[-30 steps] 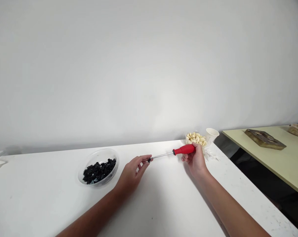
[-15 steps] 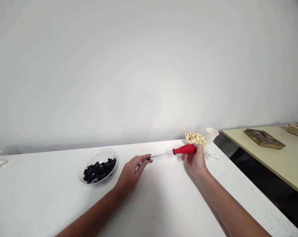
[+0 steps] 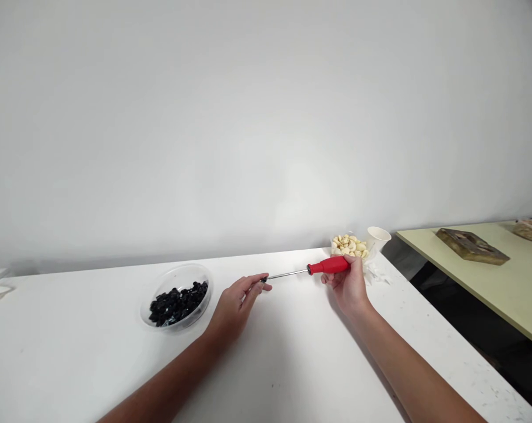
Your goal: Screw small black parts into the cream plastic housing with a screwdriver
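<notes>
My right hand point(image 3: 350, 288) is closed around the red handle of a screwdriver point(image 3: 330, 265). Its thin metal shaft points left, nearly level above the table. Between the thumb and fingers of my left hand point(image 3: 237, 302) is a small black part point(image 3: 263, 280), mostly covered by the fingertips. The screwdriver's tip meets this part; whether it sits in a screw is too small to tell. Left of my left hand stands a clear round plastic bowl point(image 3: 209, 276) holding many small black pieces point(image 3: 177, 304).
Behind my right hand are a container of pale, nut-like pieces point(image 3: 349, 245) and a white cup point(image 3: 378, 236). White scraps point(image 3: 375, 275) lie beside them. A yellowish table point(image 3: 504, 294) at the right bears a square wooden block point(image 3: 472, 247). A wall closes off the back.
Both hands, the screwdriver and the black part have shifted very slightly to the left and up. Both grips look the same.
</notes>
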A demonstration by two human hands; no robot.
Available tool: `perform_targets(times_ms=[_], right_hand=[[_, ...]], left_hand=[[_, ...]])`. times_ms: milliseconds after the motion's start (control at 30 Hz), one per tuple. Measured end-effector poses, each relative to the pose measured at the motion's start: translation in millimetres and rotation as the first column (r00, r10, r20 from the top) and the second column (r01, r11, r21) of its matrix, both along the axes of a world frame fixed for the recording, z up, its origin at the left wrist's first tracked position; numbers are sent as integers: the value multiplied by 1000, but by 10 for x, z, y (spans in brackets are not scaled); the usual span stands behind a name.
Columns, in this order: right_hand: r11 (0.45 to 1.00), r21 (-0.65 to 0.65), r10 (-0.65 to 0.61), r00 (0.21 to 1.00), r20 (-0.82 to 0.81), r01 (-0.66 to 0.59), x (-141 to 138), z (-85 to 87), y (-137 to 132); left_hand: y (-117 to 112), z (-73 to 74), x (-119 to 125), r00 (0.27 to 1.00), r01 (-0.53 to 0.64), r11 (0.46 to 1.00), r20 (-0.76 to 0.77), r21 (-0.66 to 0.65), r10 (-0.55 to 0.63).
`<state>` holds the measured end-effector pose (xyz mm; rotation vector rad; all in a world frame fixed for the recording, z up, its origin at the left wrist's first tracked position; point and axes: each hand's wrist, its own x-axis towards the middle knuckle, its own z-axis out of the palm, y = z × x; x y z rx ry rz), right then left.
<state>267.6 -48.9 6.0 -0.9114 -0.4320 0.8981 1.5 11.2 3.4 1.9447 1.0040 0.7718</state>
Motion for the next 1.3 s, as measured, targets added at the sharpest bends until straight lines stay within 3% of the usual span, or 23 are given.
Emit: perform_targets(times_ms=[267, 633, 900, 1067, 1300], right_hand=[[999, 21, 25, 999, 36, -26, -19, -5, -15], [999, 19, 48, 997, 67, -49, -41, -14, -16], [1000, 14, 25, 992, 121, -27, -44, -7, -19], [998, -53, 25, 980, 196, -14, -44, 15, -37], [979, -204, 66, 972, 225, -19, -62, -49, -9]], left_hand=[[8, 38, 20, 1000, -3, 996, 9, -86, 3], [11, 81, 39, 1000, 23, 998, 15, -58, -22], [65, -14, 25, 997, 44, 994, 63, -104, -38], [89, -58, 35, 993, -14, 997, 115, -72, 22], [28, 10, 29, 999, -1, 999, 41, -38, 2]])
